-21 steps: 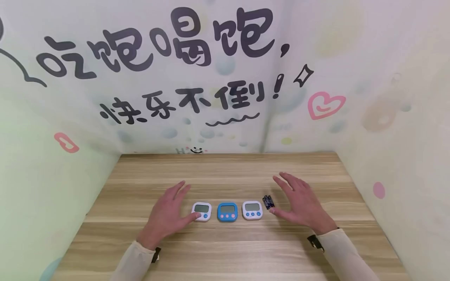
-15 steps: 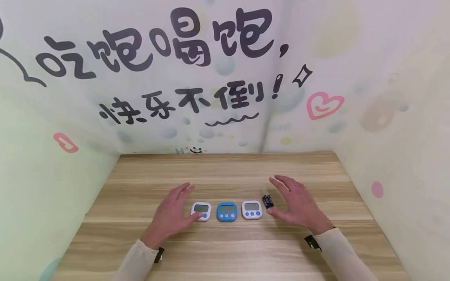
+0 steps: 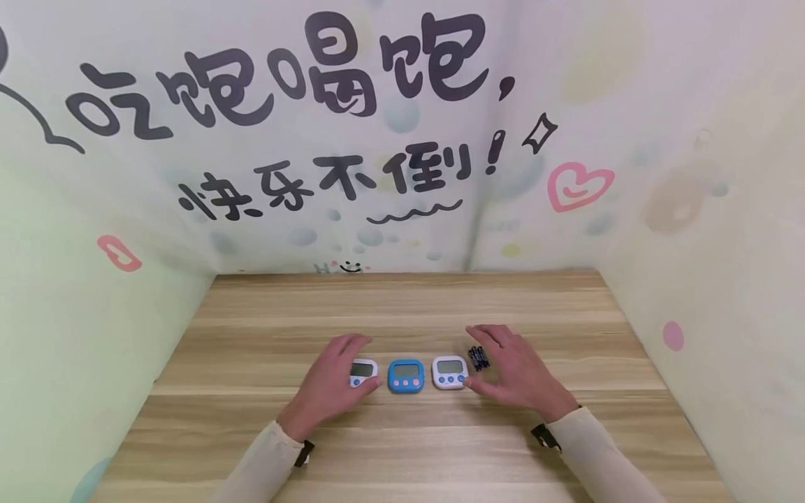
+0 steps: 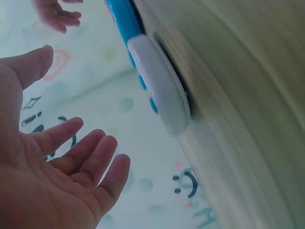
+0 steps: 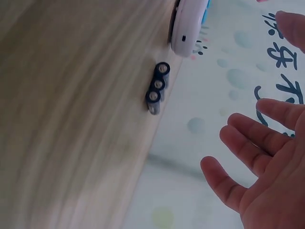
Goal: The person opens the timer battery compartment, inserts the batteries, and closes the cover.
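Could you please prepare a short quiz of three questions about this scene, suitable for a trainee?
1. How many batteries lie on the table?
2. True or false: the blue digital timer lies between the two white digital timers.
3. What are the left hand and the right hand holding?
A) One battery each
B) One timer each
C) Nothing

Key: 1. Three. 2. True. 3. C.

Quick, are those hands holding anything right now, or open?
Left hand: open, holding nothing, near the leftmost white timer.
Right hand: open, holding nothing, near the batteries.
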Motion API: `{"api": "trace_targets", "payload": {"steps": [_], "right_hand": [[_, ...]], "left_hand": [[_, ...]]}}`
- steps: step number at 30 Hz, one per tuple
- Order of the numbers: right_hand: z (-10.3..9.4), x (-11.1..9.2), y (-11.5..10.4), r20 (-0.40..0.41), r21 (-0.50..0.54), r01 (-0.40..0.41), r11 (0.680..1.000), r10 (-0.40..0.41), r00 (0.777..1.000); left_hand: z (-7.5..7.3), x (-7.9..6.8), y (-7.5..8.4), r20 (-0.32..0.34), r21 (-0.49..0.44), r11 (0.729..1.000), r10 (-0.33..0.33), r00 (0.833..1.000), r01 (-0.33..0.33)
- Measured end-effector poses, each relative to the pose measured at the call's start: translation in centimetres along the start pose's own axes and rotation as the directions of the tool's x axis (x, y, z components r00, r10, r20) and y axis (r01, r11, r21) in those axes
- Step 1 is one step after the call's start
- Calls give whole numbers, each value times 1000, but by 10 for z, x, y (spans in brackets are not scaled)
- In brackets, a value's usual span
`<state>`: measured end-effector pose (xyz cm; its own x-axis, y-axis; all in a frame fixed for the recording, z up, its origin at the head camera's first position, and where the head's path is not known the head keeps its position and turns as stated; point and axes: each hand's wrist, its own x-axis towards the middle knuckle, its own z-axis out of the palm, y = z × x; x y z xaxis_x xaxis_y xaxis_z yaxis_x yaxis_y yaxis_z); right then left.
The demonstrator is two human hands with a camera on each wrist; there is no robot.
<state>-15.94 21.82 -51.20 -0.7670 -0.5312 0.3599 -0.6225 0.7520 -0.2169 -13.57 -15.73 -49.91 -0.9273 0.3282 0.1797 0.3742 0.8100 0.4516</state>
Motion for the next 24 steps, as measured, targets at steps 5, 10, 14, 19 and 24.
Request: {"api": "trace_targets", "payload": {"steps": [5,10,14,19,24], "right_hand": [[4,1,-5,46,40,-18,999,16,999],[10,1,-6,74,62,-31,998,26,997],[15,0,-6,89,104,-45,994,36,995],[18,1,-7,137,159,-89,983,68,988],[17,3,-10,189,202,-141,969,102,977]], "left_hand": [[8,5,8,40,-21,1000,18,999,-17],[15,10,17,69,-61,998,22,997,-18],[20,15,24,80,-107,994,37,996,-28],[29,24,30,104,-170,985,57,993,-38],[36,32,36,147,-206,978,54,988,-23]]}}
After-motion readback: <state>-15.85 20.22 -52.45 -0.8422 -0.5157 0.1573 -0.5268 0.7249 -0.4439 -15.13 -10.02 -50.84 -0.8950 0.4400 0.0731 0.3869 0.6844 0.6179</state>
